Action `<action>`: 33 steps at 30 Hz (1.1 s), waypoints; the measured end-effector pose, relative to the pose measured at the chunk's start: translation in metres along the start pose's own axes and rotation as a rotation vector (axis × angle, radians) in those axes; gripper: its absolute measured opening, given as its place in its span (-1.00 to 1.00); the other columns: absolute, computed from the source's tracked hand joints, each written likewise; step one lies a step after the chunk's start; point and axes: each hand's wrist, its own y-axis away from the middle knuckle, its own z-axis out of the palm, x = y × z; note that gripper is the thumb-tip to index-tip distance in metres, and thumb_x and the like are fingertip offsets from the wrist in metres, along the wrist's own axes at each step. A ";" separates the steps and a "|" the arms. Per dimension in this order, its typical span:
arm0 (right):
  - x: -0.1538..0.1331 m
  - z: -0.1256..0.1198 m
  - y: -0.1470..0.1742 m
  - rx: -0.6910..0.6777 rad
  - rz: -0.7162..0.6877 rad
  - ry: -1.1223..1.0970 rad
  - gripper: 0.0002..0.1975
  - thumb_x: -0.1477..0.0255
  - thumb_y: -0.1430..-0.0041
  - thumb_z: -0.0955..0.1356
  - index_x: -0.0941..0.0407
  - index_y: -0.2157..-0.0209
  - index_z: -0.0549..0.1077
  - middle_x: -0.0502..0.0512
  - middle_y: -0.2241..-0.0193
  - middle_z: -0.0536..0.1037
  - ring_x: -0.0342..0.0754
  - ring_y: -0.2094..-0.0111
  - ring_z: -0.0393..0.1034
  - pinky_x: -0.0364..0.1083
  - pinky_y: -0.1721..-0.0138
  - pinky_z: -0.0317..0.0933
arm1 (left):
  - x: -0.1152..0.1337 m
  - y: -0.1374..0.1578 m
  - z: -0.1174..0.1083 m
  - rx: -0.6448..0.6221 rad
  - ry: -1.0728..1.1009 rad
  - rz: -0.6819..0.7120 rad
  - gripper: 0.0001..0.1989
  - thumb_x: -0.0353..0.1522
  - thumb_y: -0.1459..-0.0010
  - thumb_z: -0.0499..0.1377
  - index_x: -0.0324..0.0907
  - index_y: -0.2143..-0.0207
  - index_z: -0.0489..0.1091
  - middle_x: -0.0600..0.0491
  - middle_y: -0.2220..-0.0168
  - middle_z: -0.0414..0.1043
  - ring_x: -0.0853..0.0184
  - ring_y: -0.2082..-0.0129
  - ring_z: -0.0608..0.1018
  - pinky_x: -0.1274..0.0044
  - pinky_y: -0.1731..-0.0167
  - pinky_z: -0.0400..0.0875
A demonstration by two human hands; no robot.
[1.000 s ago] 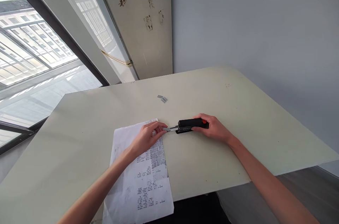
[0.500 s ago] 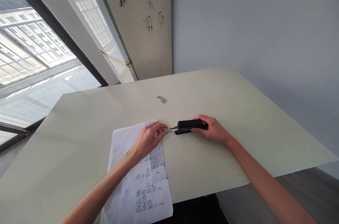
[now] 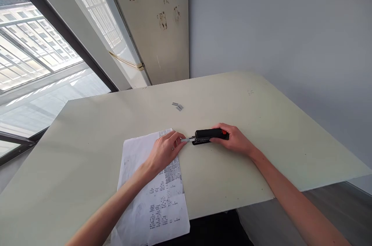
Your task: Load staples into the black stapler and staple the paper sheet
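Observation:
A black stapler [image 3: 207,134] with a red patch lies on its base on the table, my right hand [image 3: 231,137] closed around its rear end. From its left end juts a thin metal staple tray [image 3: 192,139]. My left hand [image 3: 168,147] pinches a small silver strip of staples [image 3: 185,140] at that tray; whether the strip sits inside it is too small to tell. Under my left hand and forearm lies a printed sheet of paper [image 3: 139,188], partly covered by them.
Several loose staple strips [image 3: 178,106] lie beyond the stapler on the pale table [image 3: 290,149]. A fridge-like cabinet [image 3: 151,44] stands behind the table at the back left, with a window [image 3: 35,52] at the left. A grey wall [image 3: 276,25] borders the right.
The view has tilted slightly. My left fingers have shifted a little toward the stapler, and more of the silver strip shows beside the tray. My right hand keeps its hold.

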 end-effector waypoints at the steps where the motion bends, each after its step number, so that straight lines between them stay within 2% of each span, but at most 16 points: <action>1: 0.000 0.000 0.000 0.003 -0.003 0.002 -0.61 -0.02 -0.24 0.43 -0.04 0.08 0.56 0.09 0.14 0.64 0.07 0.22 0.45 0.00 0.20 0.35 | -0.001 0.000 0.001 -0.007 -0.003 -0.003 -0.72 -0.12 -0.45 0.11 -0.07 0.06 0.50 0.09 0.29 0.55 0.33 0.40 0.55 0.47 0.35 0.41; 6: -0.002 -0.001 0.001 0.008 -0.002 0.007 -0.59 -0.04 -0.24 0.42 -0.04 0.09 0.57 0.09 0.17 0.65 0.07 0.23 0.47 0.00 0.22 0.36 | -0.015 0.001 -0.006 -0.059 0.026 0.048 -0.70 -0.09 -0.43 0.16 -0.03 0.00 0.54 0.07 0.18 0.55 0.34 0.37 0.56 0.48 0.30 0.45; 9: -0.003 -0.001 0.002 0.010 0.007 0.012 -0.59 -0.03 -0.24 0.42 -0.03 0.07 0.57 0.10 0.17 0.65 0.07 0.23 0.47 0.00 0.23 0.36 | -0.026 -0.003 -0.014 -0.058 0.048 0.158 -0.70 -0.11 -0.46 0.14 -0.03 0.05 0.60 0.01 0.08 0.56 0.29 0.22 0.61 0.46 0.15 0.48; 11: -0.003 -0.001 0.002 0.008 0.005 0.017 -0.59 -0.03 -0.25 0.41 -0.03 0.06 0.56 0.11 0.16 0.64 0.08 0.22 0.46 0.01 0.22 0.36 | -0.032 -0.011 -0.016 -0.063 0.048 0.268 -0.69 -0.11 -0.45 0.15 -0.05 0.10 0.63 -0.01 0.10 0.57 0.26 0.15 0.61 0.44 0.10 0.48; 15: -0.002 0.000 0.002 -0.014 -0.001 0.017 -0.60 -0.02 -0.29 0.40 -0.04 0.04 0.54 0.11 0.15 0.63 0.09 0.18 0.44 0.03 0.20 0.33 | -0.039 -0.038 -0.011 -0.055 -0.014 0.527 -0.66 -0.09 -0.43 0.18 -0.12 0.18 0.62 -0.03 0.16 0.57 0.31 0.26 0.58 0.49 0.22 0.44; 18: -0.001 0.001 0.001 -0.025 -0.010 -0.008 -0.62 0.00 -0.30 0.39 -0.05 0.03 0.53 0.09 0.14 0.62 0.10 0.16 0.44 0.03 0.20 0.33 | -0.037 -0.062 0.000 -0.038 -0.087 0.624 -0.58 -0.01 -0.40 0.16 -0.16 0.26 0.57 -0.02 0.19 0.55 0.34 0.35 0.54 0.50 0.29 0.37; 25: 0.001 0.002 -0.001 -0.001 -0.054 -0.012 -0.66 0.01 -0.31 0.39 -0.06 0.07 0.50 0.09 0.13 0.62 0.13 0.09 0.45 0.06 0.16 0.34 | -0.028 -0.086 0.015 -0.076 -0.136 0.652 -0.45 0.08 -0.43 0.02 -0.16 0.36 0.45 0.03 0.35 0.48 0.34 0.44 0.47 0.48 0.35 0.27; 31: 0.003 0.002 -0.001 -0.001 -0.066 -0.001 -0.68 0.03 -0.32 0.40 -0.06 0.07 0.49 0.08 0.07 0.63 0.13 0.07 0.44 0.06 0.15 0.35 | -0.024 -0.088 0.018 -0.078 -0.141 0.611 -0.47 0.07 -0.42 0.06 -0.16 0.38 0.42 0.06 0.39 0.46 0.35 0.45 0.46 0.50 0.40 0.23; 33: 0.003 0.002 0.000 -0.006 -0.063 -0.002 -0.67 0.03 -0.32 0.39 -0.06 0.06 0.50 0.08 0.07 0.63 0.12 0.07 0.44 0.06 0.13 0.35 | -0.021 -0.083 0.014 -0.077 -0.145 0.589 -0.49 0.05 -0.43 0.07 -0.16 0.36 0.43 0.06 0.35 0.47 0.36 0.46 0.46 0.51 0.42 0.23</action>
